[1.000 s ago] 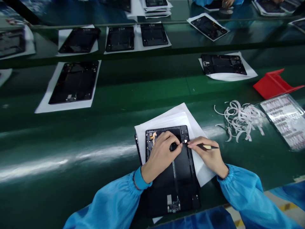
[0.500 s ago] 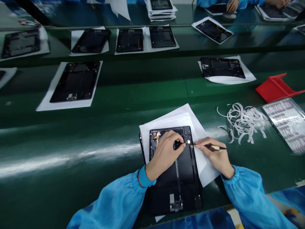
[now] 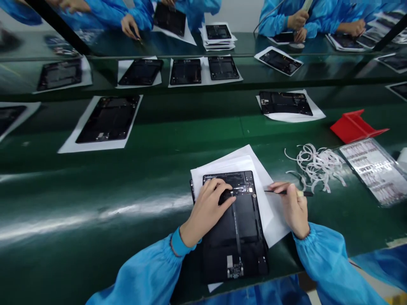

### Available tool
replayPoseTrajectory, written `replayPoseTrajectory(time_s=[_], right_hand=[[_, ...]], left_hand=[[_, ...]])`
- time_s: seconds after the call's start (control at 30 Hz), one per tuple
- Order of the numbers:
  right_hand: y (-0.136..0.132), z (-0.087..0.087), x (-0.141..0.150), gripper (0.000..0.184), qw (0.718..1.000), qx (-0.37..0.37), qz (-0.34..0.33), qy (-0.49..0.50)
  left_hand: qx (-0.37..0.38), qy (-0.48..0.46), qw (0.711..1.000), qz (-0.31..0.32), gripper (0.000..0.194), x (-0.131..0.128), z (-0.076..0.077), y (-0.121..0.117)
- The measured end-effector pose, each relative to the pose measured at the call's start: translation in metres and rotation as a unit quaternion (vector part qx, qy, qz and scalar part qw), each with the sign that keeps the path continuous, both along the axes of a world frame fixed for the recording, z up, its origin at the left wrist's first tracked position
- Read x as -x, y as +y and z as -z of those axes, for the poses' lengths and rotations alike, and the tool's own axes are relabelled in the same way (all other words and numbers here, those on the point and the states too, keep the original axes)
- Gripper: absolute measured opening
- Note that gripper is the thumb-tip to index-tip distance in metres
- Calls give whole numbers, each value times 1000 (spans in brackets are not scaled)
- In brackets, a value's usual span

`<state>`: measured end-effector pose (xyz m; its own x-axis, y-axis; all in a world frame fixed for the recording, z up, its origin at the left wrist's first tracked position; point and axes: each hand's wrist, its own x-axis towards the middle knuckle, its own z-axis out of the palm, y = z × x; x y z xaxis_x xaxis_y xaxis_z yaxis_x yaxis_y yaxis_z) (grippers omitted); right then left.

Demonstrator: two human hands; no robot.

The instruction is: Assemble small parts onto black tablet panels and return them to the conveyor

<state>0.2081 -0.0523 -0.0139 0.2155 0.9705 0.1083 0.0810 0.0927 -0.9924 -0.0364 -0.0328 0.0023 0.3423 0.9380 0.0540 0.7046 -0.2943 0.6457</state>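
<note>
Two hands work over an opened tablet (image 3: 237, 228) on a glossy green bench (image 3: 95, 203), seen from the head camera I am watching. Flat, black and rectangular, the tablet lies back-side up at the near edge of the bench, its matte inner panel exposed, a small circuit board at its near end and a tiny white square near its far right corner. It rests on white paper sheets (image 3: 254, 165), smooth and fanned slightly askew.

My left hand (image 3: 206, 212) lies palm down on the tablet's far end, fingers curled loosely and pressing on a small dark part; I cannot tell whether it grips anything. My right hand (image 3: 291, 207) rests on the paper just right of the tablet, fingers closed around a thin dark stick (image 3: 286, 192) with a pale band, held nearly level, its tip pointing left toward the tablet's edge but clear of it. Both arms wear crinkled blue sleeves with gathered cuffs.

A tangle of curly white strips (image 3: 314, 165) lies to the right, near a clear glossy packet (image 3: 372, 167) and a red plastic tray (image 3: 352, 125). More tablets (image 3: 108, 118) on paper line the bench beyond, where other people's blue-sleeved hands (image 3: 130, 25) work.
</note>
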Motion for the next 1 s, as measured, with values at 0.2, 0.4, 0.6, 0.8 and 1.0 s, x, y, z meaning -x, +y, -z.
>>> replayPoseTrajectory(time_s=[0.2,0.4,0.6,0.8,1.0], right_hand=[[-16,-25,23,36,981,41,-93,-167],[-32,-34,55,26,931,32,-228,-283],[-54,-44,66,28,884,-199,-247,-344],[-69,-46,62,34,804,-299,-267,-440],[-81,-45,52,30,862,-183,-259,-396]], left_hand=[[16,-42,999,-10,5,-7,5,2],[-8,-153,988,-22,8,-6,-21,-24],[66,-280,957,-31,17,18,-46,-89],[355,-387,848,-70,38,12,-34,-118],[364,-380,844,-102,29,2,-28,-114]])
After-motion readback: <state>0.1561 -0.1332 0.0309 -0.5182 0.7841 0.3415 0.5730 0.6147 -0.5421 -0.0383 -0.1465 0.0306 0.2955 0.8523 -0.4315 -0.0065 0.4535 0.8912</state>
